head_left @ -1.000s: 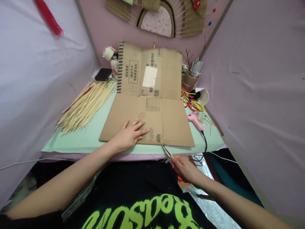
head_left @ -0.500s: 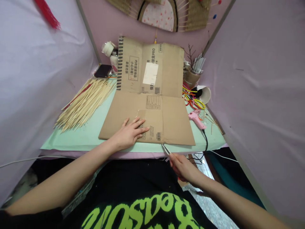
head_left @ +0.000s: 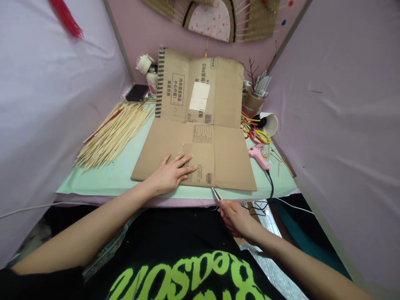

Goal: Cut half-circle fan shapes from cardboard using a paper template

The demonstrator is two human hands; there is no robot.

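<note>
The right hand (head_left: 230,216) grips a slim metal tool (head_left: 216,194), its tip at the near edge of the cardboard (head_left: 234,156). The left hand (head_left: 171,174) lies spread on it, grasping nothing. Unfolded across the green desk (head_left: 106,186), the cardboard looks whole, roughened only beside the tip. Behind stands a pink wall (head_left: 137,35).

Pink glue gun (head_left: 258,156) on R w/ blk cord (head_left: 271,183); stick pile (head_left: 112,139) L, phone (head_left: 137,93) & bottle (head_left: 152,81) behind.

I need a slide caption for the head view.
Left hand on cardboard, right hand holding a slim tool at its near edge.
</note>
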